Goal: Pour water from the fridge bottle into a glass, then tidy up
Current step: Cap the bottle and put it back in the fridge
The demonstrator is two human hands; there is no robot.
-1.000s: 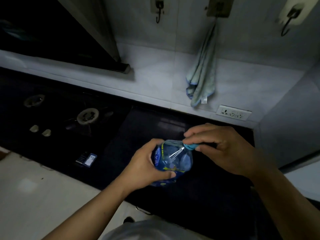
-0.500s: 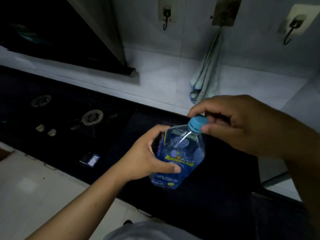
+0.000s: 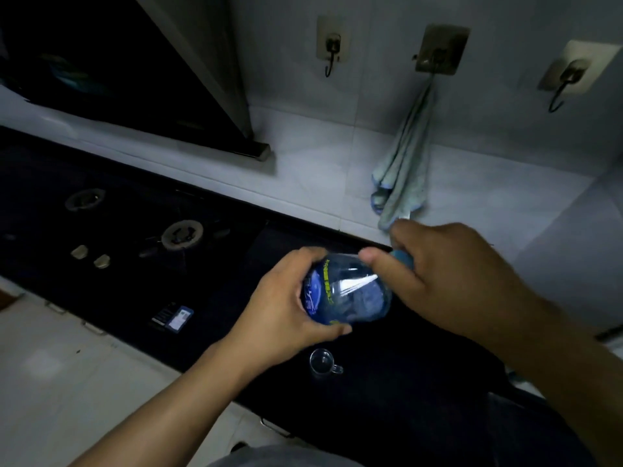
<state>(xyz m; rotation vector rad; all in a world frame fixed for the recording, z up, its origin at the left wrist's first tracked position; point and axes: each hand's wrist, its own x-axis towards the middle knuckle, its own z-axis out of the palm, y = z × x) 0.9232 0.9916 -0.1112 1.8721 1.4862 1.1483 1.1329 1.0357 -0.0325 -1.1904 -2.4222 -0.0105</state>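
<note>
A clear plastic water bottle (image 3: 350, 291) with a blue label is held tilted over the dark counter, its neck pointing up and right. My left hand (image 3: 286, 308) wraps around its body. My right hand (image 3: 448, 274) pinches the light-blue cap (image 3: 403, 257) at the neck; the cap is mostly hidden by the fingers. A small clear glass cup (image 3: 323, 363) with a handle stands on the counter just below the bottle, near the front edge. It looks empty.
The dark countertop (image 3: 387, 399) carries a gas hob with a burner (image 3: 182, 234) and knobs to the left. A blue cloth (image 3: 401, 170) hangs from a wall hook. A small card (image 3: 173, 316) lies on the counter. White floor is at lower left.
The bottle has tipped from nearly upright to a steeper tilt and sits lower. My right hand has stayed on the cap. The glass cup has come into view below the bottle.
</note>
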